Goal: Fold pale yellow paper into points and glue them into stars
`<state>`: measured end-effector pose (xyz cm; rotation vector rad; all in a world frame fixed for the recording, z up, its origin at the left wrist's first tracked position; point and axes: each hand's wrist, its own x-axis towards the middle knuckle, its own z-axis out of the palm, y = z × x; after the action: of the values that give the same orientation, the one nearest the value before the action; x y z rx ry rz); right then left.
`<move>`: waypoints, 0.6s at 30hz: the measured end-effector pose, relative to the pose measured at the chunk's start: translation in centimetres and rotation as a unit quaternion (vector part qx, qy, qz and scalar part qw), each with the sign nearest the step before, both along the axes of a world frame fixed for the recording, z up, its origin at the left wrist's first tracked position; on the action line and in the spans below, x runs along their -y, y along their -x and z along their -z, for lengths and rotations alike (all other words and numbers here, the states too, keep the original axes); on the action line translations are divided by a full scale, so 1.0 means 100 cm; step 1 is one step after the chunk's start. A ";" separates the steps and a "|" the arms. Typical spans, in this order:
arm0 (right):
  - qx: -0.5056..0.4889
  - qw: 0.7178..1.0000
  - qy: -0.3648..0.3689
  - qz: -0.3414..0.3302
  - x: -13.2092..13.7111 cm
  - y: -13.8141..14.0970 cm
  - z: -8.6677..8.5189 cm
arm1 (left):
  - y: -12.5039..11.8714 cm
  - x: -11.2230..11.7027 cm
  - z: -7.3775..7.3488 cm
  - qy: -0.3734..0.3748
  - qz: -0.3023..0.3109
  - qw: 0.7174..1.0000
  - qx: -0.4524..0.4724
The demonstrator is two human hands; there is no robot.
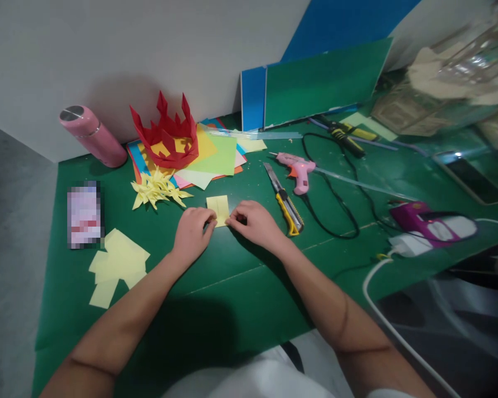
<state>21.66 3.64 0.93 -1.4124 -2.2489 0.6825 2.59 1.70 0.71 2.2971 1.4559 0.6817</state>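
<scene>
A small creased piece of yellow paper (218, 207) lies on the green table between my two hands. My left hand (194, 229) pinches its lower left edge, fingers closed. At its lower right edge, my right hand (252, 221) is closed in a pinch too. Folded yellow paper pieces (155, 189) sit in a heap beyond my left hand. Loose yellow paper sheets (118, 260) are spread to the left of my left forearm. Right of my right hand rests a yellow utility knife (288, 207) with its blade out.
A red folded-paper crown (172, 149) stands on coloured sheets (219, 152) near the wall, beside a pink bottle (95, 138). A pink glue gun (299, 171) trails a black cable rightward. Pliers (344, 135), a purple power strip (419, 221) and a phone (473, 177) occupy the right side.
</scene>
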 end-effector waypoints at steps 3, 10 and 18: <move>0.021 1.000 0.005 0.021 0.002 0.003 -0.001 | 0.000 0.000 0.001 -0.003 0.000 1.000 -0.003; 0.040 0.997 0.025 0.060 0.004 0.005 -0.002 | -0.001 0.000 0.003 0.005 -0.006 1.000 -0.008; 0.037 0.998 0.009 0.058 0.004 0.004 0.002 | -0.001 0.001 0.004 0.012 -0.023 1.000 -0.002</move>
<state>21.29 3.24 0.70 -1.5878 -2.1997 0.6245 2.70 1.63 0.35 2.2541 1.5142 0.6703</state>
